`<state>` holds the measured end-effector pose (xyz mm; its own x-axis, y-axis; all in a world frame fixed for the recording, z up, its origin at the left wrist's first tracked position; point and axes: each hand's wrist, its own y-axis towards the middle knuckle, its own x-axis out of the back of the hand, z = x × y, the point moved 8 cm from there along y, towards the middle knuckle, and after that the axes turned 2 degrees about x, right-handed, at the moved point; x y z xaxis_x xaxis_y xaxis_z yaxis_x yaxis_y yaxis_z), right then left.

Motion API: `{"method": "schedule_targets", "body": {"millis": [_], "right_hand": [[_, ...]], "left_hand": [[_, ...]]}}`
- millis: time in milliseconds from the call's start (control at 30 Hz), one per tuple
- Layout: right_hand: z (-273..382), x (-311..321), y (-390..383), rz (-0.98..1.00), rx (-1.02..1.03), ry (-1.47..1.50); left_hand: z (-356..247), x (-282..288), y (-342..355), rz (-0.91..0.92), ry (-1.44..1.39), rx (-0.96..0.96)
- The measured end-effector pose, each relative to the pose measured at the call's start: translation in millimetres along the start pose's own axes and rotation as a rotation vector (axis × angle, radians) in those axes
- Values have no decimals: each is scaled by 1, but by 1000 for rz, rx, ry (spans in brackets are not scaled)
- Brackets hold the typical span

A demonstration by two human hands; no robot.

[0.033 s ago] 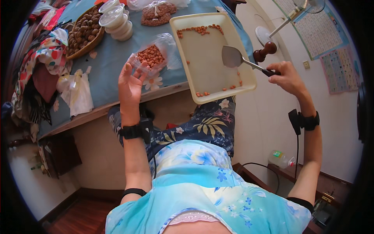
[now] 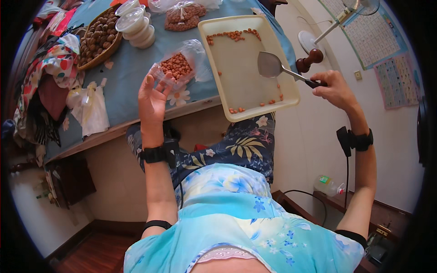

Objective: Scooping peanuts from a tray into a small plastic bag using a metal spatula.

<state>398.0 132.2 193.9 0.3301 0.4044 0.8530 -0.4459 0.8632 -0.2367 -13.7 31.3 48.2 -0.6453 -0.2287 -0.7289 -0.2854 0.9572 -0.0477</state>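
Note:
With the handle in its closed fingers, my right hand (image 2: 336, 88) holds a metal spatula (image 2: 271, 65) over the cream tray (image 2: 243, 82). The blade hovers above the tray's right half. Reddish peanuts lie in the tray, in a band along the far edge (image 2: 233, 35) and a few by the near edge. My left hand (image 2: 154, 98) is at the near left side of a clear plastic bag (image 2: 195, 52) of peanuts (image 2: 176, 66), its fingertips on the bag's edge. The bag lies open on the table; the plastic partly covers the fingers.
On the blue cloth (image 2: 132, 88) stand a basket of walnuts (image 2: 100, 36), stacked round plastic tubs (image 2: 134, 25) and a tied bag of peanuts (image 2: 184, 16). Clothes (image 2: 54, 73) pile up at left. A dark wooden knob (image 2: 312, 59) rises beside the tray. The tray overhangs the table's near edge.
The spatula blade has shifted very slightly left and up over the tray. My left hand and the bag of peanuts look the same.

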Motion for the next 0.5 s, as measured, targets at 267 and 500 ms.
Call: {"method": "schedule_targets", "body": {"millis": [267,500], "right_hand": [[-8,-61,7,283,-204,443],[12,-100,38,230,-244,795]], "left_hand": [[-1,-5,-1,14,-2,4],[3,-4,1,-19,-4,13]]}}
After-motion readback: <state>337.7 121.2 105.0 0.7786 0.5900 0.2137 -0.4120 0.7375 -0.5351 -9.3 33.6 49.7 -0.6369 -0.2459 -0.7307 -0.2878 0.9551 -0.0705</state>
